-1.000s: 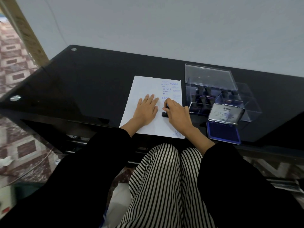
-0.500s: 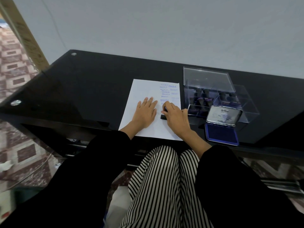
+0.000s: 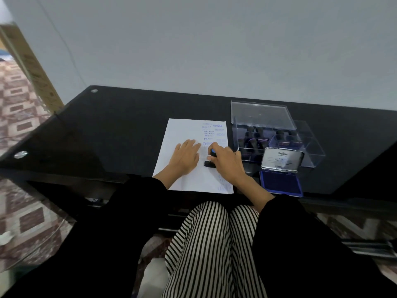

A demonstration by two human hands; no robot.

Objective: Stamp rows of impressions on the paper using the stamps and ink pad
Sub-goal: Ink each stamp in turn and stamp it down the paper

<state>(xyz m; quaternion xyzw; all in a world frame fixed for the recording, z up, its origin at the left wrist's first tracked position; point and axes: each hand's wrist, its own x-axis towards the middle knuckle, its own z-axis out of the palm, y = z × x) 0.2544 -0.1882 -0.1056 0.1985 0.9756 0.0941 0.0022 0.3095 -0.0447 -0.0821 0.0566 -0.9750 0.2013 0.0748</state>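
Observation:
A white sheet of paper [image 3: 178, 134] lies on the black glass table, with blue "FRAGILE" impressions in columns along its right side. My left hand [image 3: 185, 157] lies flat on the paper, fingers straight. My right hand [image 3: 227, 163] grips a black stamp [image 3: 209, 162] with a blue top, its base down on the paper below the stamped column. To the right sits the ink pad [image 3: 280, 182], its lid propped up and blue pad showing.
A clear plastic box [image 3: 277, 136] holding several dark stamps stands behind the ink pad, its lid raised at the back. The black table [image 3: 111, 130] meets a grey wall at the back. My striped trousers and black sleeves fill the foreground.
The view has tilted up a little. My right hand has shifted the stamp slightly on the paper, and its blue top now shows. My left hand stays flat on the sheet.

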